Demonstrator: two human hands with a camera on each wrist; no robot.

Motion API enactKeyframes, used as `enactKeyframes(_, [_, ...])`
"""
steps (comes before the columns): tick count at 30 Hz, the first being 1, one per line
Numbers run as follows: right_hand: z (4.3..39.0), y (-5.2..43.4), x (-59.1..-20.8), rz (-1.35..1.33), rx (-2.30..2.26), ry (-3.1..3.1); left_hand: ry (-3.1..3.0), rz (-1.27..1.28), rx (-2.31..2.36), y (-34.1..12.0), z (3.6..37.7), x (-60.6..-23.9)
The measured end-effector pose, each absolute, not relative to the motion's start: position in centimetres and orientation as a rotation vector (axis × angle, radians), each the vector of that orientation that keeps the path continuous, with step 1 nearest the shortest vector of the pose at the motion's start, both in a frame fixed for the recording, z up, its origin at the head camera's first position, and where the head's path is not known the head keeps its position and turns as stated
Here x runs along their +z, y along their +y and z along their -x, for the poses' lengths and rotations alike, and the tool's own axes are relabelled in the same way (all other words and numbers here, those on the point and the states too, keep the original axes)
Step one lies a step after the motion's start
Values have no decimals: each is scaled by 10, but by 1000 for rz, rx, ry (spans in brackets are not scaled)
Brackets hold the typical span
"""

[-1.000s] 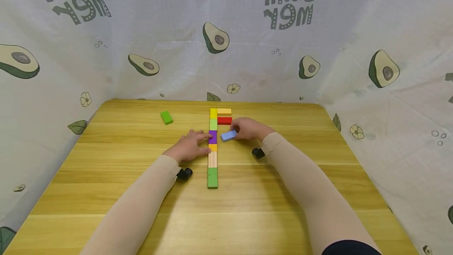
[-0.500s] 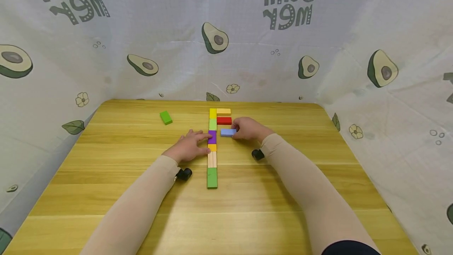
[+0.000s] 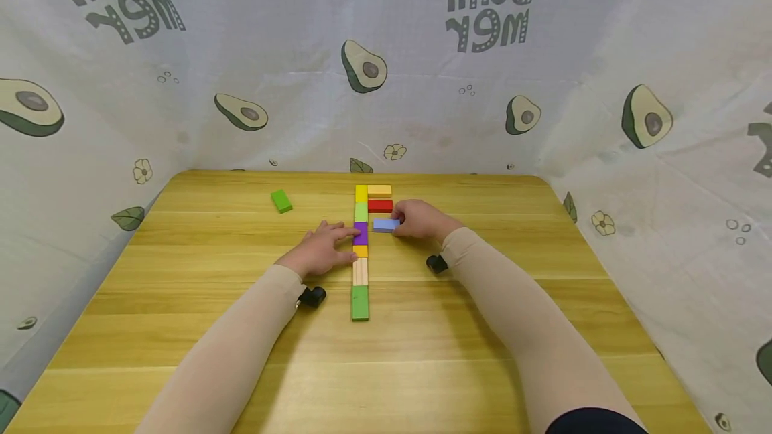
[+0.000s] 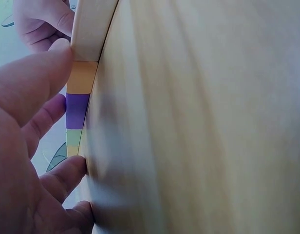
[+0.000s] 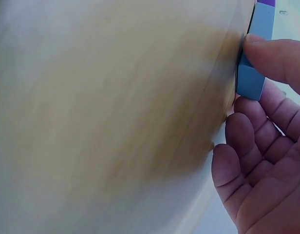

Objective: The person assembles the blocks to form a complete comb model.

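1. Toward the upper left of the worktop (image 3: 181, 327), in the head view, a lone green block (image 3: 281, 201) lies flat, well apart from everything else.
2. Left of centre, the left hand (image 3: 324, 251) rests on the worktop with its fingers stretched out fairly straight; the fingertips touch the left edge of the row of blocks (image 3: 360, 253) at the purple block (image 3: 360, 233) and the small orange one just below it. It grips nothing. The left wrist view shows the thumb and fingers (image 4: 40, 122) pressed against the side of that row.
3. At the centre, the row runs straight up the frame: green at the bottom, then pale wood, orange, purple, light green and yellow at the top.
4. Just right of the row's upper end lie a pale orange block (image 3: 379, 189) and, below it, a red block (image 3: 380, 205), both touching the row.
5. Right of centre, the right hand (image 3: 418, 220) pinches the blue block (image 3: 385, 224) between thumb and curled fingers; the block lies flat below the red one, just beside the purple block.
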State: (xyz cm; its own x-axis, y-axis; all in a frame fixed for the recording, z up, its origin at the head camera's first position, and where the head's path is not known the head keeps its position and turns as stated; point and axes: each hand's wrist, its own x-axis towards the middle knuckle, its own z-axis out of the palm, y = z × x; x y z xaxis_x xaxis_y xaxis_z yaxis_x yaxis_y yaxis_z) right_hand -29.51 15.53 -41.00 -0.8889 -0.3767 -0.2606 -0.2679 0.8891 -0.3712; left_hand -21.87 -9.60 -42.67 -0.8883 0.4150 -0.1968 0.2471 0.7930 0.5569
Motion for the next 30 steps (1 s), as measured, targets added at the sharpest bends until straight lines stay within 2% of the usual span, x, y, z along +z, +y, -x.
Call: enactKeyframes(30, [291, 146, -406, 494, -467, 2741, 2661, -504, 769, -96, 218, -425])
